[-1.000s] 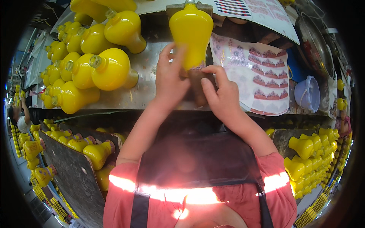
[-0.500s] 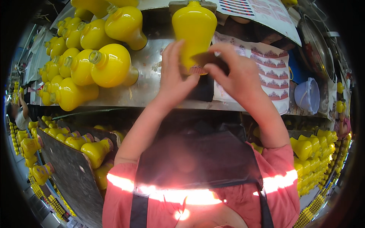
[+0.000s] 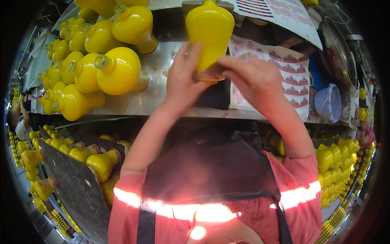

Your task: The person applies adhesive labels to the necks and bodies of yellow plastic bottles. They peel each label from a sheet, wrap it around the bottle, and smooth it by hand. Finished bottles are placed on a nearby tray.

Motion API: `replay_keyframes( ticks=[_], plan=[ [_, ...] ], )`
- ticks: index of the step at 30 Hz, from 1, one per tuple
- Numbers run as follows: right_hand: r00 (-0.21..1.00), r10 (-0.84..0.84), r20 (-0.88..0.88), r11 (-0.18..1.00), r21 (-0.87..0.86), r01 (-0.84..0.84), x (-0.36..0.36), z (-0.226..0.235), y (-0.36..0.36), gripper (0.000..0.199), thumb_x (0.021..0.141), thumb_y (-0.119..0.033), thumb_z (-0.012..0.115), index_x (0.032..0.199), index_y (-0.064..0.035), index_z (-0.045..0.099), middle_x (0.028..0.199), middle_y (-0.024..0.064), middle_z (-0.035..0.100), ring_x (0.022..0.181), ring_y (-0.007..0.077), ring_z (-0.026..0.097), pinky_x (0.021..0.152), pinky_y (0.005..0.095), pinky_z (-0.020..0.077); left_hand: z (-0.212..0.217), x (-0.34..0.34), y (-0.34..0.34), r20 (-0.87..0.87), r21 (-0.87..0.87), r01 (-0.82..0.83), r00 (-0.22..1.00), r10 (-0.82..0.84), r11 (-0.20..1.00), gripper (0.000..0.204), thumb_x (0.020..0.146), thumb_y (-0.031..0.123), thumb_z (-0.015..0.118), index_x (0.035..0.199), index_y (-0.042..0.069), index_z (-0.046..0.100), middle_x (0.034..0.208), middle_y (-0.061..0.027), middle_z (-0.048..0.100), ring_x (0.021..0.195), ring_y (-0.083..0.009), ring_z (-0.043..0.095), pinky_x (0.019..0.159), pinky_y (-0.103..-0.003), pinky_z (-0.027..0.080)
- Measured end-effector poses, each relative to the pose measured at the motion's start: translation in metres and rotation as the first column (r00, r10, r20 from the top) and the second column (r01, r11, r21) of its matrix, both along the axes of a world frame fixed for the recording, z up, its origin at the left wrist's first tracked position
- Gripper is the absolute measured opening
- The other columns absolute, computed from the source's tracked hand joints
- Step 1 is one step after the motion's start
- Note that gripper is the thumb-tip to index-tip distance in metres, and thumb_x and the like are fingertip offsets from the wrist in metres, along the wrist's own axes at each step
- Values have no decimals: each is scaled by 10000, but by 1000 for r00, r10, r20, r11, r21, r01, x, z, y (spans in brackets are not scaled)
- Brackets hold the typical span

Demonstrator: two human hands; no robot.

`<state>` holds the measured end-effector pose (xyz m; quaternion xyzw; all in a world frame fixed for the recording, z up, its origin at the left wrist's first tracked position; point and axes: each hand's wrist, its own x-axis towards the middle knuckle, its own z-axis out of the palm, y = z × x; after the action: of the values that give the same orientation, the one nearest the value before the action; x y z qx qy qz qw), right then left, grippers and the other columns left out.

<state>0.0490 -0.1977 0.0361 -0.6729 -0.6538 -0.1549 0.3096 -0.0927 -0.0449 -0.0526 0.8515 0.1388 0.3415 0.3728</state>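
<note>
A glossy yellow bottle [image 3: 210, 30] lies on its side, its neck pointing away from me and its base toward me. Round the base end runs a red-brown patterned decal [image 3: 211, 76]. My left hand [image 3: 181, 79] is closed against the bottle's left side, its thumb by the base; the fingertips are smeared by motion. Across the base from the right comes my right hand [image 3: 258, 81], finger and thumb bent over the decal. What it pinches is mostly hidden; a dark brown patch shows at its fingertips. Beside it lies a sheet of matching decals [image 3: 290, 79].
Several yellow bottles [image 3: 118, 69] lie at the left of the metal table [image 3: 156, 95]. A lilac bucket [image 3: 328, 103] stands at the right. Below left, a dark board [image 3: 77, 177] borders decorated bottles [image 3: 103, 162]; more yellow bottles [image 3: 337, 158] fill the lower right.
The dark flat piece at my right fingers has swung mostly out of sight, and more decal shows at the base. My right hand has flattened over it; my left has shifted slightly left.
</note>
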Motion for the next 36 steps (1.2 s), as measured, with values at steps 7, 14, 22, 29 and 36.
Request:
replay_keyframes(
  ticks=[7, 14, 22, 29, 36],
  plan=[
    [994, -88, -63, 996, -17, 87, 0, -12, 1, 345, 836, -108, 818, 1171, -157, 753, 729, 83, 637, 624, 270, 626, 551, 380, 499, -4, -1, -7, -41, 114, -61, 997, 66, 992, 1066, 653, 189, 963, 1567, 110, 420, 1534, -221, 455, 1291, -396, 578, 1028, -446, 531],
    [976, -209, -66, 978, -2, 209, 0, -17, -7, 341, 832, -101, 833, 1161, -142, 755, 770, 87, 672, 637, 271, 642, 568, 374, 512, -4, -2, 2, -51, 54, 27, 998, -24, 998, 1122, 673, 150, 948, 1613, 92, 338, 1530, -218, 474, 1323, -390, 560, 1028, -441, 523],
    [951, -246, -185, 967, -114, 228, -3, -24, -12, 369, 840, -121, 832, 1198, -116, 743, 935, 129, 751, 772, 301, 718, 665, 364, 570, 11, -1, -10, -118, 136, -37, 992, 53, 990, 1091, 726, 169, 933, 1618, 42, 318, 1574, -230, 383, 1387, -394, 483, 1105, -468, 450],
    [737, -387, -555, 921, -197, 336, -19, -21, -13, 288, 874, -183, 782, 1123, -89, 671, 832, 149, 748, 733, 233, 758, 644, 333, 564, 9, -4, 0, -173, 41, 64, 983, -56, 997, 1095, 694, 125, 922, 1616, 62, 335, 1594, -238, 333, 1406, -442, 440, 1149, -468, 411],
    [607, -507, -612, 854, -451, 259, -27, -38, -23, 288, 913, -181, 727, 1163, -68, 639, 770, 98, 668, 659, 174, 624, 650, 320, 510, 13, -8, -10, -175, 83, -12, 984, 26, 996, 1046, 690, 104, 877, 1604, 78, 370, 1574, -236, 368, 1377, -424, 462, 1152, -466, 404]
  ],
)
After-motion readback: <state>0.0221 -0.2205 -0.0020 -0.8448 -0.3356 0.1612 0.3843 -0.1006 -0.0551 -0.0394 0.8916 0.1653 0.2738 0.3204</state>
